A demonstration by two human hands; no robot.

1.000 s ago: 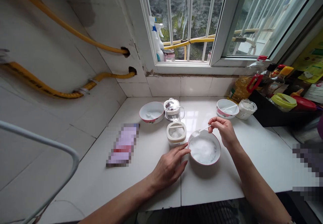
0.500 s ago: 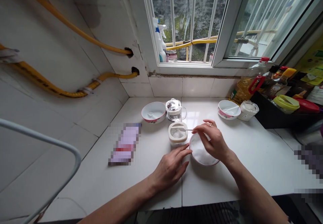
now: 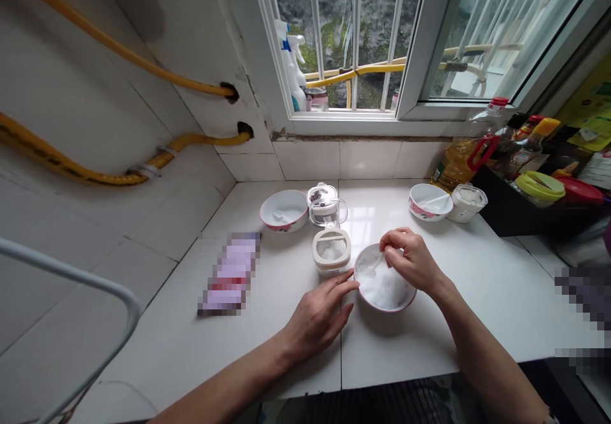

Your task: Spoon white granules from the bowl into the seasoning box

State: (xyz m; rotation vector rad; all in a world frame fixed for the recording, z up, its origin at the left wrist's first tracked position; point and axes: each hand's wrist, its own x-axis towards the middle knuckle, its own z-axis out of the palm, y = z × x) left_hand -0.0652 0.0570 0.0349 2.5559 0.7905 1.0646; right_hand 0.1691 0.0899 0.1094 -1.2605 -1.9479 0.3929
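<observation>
Right hand point(image 3: 413, 260) curled, thumb + fingers pinching thin handle of small white spoon point(image 3: 377, 263), spoon tip down among white granules point(image 3: 384, 289). Granules prob. salt or sugar, can't tell which. Granules filling most of pink-rimmed white bowl point(image 3: 387, 310), bowl sitting on white tile counter point(image 3: 191, 347), toward front edge. Left hand point(image 3: 319, 312) loosely open, fingers slightly spread, nothing in grip, fingertips touching left side of bowl rim.

Just behind bowl, near left fingertips: square cream container point(image 3: 331, 250), white contents visible through top. Left of hands, well apart: lilac packet point(image 3: 229, 274), too blurred to read. Lower left: grey metal rail point(image 3: 71, 271).

Farther back on counter: white bowl w/ spoon point(image 3: 281, 211), beside glass jar w/ handle point(image 3: 324, 206). To right, floral bowl w/ spoon point(image 3: 429, 202), touching small white lidded tub point(image 3: 466, 202). Behind those, cooking oil bottle w/ red handle point(image 3: 461, 160), black tray point(image 3: 506, 207). On left wall, two yellow hoses point(image 3: 95, 179) running into holes. Farthest, barred window point(image 3: 356, 29), spray bottle point(image 3: 291, 70) on sill.
</observation>
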